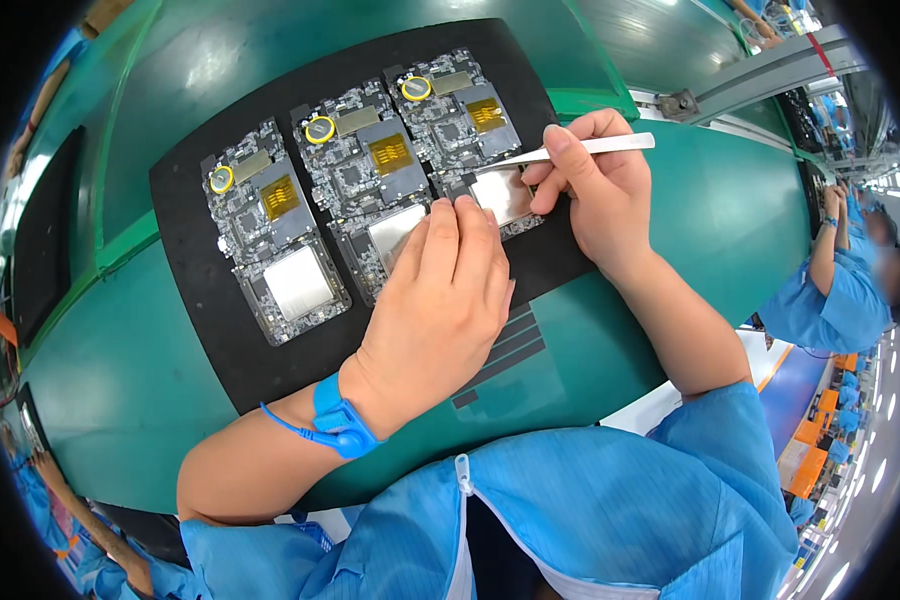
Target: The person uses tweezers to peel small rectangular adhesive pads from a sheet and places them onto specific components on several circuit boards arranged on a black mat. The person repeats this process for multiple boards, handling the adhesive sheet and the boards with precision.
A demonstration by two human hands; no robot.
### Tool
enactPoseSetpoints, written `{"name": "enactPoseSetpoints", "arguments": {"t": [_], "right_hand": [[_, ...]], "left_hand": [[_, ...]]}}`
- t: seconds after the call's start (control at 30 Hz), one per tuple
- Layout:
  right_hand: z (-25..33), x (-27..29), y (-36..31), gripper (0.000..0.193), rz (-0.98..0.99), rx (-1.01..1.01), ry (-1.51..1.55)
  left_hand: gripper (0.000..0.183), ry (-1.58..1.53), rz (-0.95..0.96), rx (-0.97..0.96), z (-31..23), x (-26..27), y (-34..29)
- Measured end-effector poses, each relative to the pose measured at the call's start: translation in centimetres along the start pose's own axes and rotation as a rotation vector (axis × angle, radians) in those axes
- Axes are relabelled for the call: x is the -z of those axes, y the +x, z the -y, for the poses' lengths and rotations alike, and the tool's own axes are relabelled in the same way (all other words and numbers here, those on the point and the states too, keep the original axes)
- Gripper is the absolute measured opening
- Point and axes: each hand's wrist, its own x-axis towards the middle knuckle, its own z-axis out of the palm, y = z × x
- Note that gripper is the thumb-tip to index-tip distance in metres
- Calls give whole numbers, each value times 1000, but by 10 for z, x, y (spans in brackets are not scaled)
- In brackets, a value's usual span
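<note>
Three circuit boards lie in a row on a black mat: the left board point(260, 215), the middle board point(355, 160) and the right board point(448, 130). Each carries a yellow-ringed coin cell, an amber tape patch and a shiny metal plate toward the near end. My right hand point(605, 190) is closed around tweezers point(600, 146), whose tip points at the right board just above its metal plate point(502, 193). Its lower fingers touch that plate's right side. My left hand point(440, 285) covers part of the middle board; its outstretched fingertips rest by the right board's left edge, the thumb hidden.
The black mat point(195, 300) lies on a green tabletop point(110, 370). A blue wrist strap point(342, 420) with a cord is on my left wrist. A metal rail point(770, 80) runs at the far right. Other people in blue work at both sides.
</note>
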Motion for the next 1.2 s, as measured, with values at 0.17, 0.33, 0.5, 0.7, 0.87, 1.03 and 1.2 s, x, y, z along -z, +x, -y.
{"name": "enactPoseSetpoints", "arguments": {"t": [0.17, 0.33, 0.5, 0.7, 0.87, 1.03, 1.2], "right_hand": [[-1, -3, -5, 18, 83, 79, -51], [-10, -4, -10, 17, 148, 279, -184], [-16, -5, -12, 16, 123, 450, -354], [-14, -6, -14, 16, 104, 591, -522], [-11, -3, -14, 16, 167, 547, -355], [-15, -2, -12, 16, 156, 618, -386], [-15, -3, -11, 19, 204, 700, -539]], "left_hand": [[51, 12, 23, -3, 0, 1, -1], [51, 34, 25, -23, 1, 0, 0], [51, 43, 37, -28, 1, 1, 0], [51, 50, 35, -31, 1, 1, 1], [51, 57, 32, -31, 1, 1, 0], [52, 45, 19, -15, 0, 0, 0], [52, 39, 10, -13, 1, -1, -1]]}}
